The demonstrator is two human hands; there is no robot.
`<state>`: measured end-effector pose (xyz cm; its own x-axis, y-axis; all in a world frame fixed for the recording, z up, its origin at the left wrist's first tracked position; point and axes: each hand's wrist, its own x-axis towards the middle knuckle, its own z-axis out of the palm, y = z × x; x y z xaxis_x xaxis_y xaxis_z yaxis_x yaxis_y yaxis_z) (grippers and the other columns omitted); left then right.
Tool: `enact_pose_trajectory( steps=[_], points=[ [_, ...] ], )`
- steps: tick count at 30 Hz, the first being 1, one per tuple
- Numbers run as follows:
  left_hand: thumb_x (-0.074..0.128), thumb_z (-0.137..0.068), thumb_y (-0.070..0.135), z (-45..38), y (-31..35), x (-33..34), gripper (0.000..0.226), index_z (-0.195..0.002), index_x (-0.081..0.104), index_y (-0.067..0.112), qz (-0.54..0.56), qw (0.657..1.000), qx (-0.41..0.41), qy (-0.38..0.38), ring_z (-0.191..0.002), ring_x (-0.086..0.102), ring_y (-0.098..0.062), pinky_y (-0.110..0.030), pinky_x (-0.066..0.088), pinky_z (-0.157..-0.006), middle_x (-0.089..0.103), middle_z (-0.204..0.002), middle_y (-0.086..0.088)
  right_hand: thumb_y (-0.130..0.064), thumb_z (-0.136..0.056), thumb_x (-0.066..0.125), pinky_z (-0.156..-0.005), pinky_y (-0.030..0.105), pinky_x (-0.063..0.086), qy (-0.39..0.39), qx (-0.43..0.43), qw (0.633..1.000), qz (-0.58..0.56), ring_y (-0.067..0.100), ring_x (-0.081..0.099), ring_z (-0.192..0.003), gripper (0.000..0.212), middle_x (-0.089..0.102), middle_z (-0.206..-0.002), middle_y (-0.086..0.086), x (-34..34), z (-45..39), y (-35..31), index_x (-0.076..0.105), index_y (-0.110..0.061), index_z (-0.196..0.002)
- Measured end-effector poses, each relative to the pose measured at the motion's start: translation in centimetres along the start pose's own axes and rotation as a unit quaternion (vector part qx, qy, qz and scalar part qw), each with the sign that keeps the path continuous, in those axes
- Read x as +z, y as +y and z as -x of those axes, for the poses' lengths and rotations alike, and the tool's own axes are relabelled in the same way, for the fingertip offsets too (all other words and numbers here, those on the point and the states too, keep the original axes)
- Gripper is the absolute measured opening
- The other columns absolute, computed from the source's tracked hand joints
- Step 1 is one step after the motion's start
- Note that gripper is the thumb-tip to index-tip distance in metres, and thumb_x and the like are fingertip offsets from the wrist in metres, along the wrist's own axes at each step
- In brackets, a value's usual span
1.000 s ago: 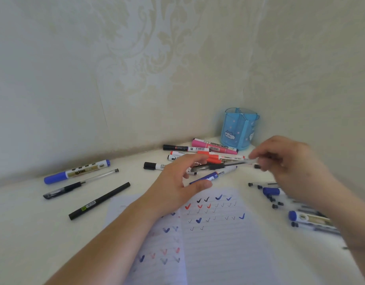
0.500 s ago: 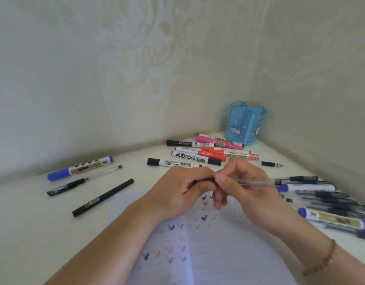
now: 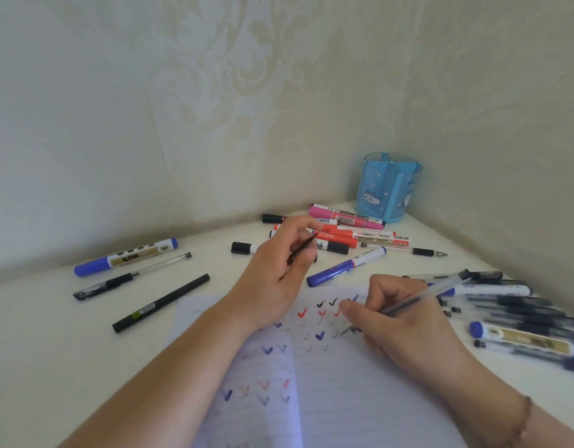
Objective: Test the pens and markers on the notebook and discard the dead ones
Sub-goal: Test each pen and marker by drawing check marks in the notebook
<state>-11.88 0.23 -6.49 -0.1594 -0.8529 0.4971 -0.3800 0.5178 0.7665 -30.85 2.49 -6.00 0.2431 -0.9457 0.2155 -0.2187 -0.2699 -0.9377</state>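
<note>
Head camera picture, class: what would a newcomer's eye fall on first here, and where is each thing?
First the two hands at the centre: the right hand holds a clear pen with its tip on the notebook, while the left hand holds a slim dark cap just above it. Rows of black, red and blue tick marks fill the page. A blue pen holder stands in the far corner behind scattered markers.

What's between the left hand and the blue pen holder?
In the head view, a heap of markers, red, pink and black-capped, lies on the desk between the left hand and the blue pen holder.
</note>
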Motion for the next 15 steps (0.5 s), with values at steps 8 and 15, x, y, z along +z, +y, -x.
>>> enact_pose_trajectory(
  steps=[8, 15],
  points=[
    [0.061, -0.094, 0.013, -0.13, -0.3, 0.22, 0.037, -0.117, 0.055, 0.042, -0.025, 0.999, -0.028, -0.023, -0.071, 0.056, -0.02, -0.028, 0.048, -0.069, 0.064, -0.092, 0.015, -0.003, -0.076, 0.072, -0.044, 0.019, 0.028, -0.02, -0.005, 0.998, 0.06, 0.007, 0.033, -0.043, 0.039, 0.045, -0.041, 0.0, 0.14, -0.31, 0.83, 0.044, -0.005, -0.05],
    [0.067, -0.091, 0.014, -0.11, -0.02, 0.07, 0.038, -0.11, 0.057, 0.045, -0.024, 0.998, -0.043, -0.035, -0.052, 0.036, -0.01, -0.014, 0.036, -0.056, 0.064, -0.092, 0.018, -0.003, -0.074, 0.069, -0.047, 0.021, 0.028, -0.045, -0.005, 0.994, 0.101, 0.011, 0.034, -0.047, 0.035, 0.042, -0.052, 0.021, 0.02, -0.28, 0.51, 0.041, -0.003, -0.053]
  ],
)
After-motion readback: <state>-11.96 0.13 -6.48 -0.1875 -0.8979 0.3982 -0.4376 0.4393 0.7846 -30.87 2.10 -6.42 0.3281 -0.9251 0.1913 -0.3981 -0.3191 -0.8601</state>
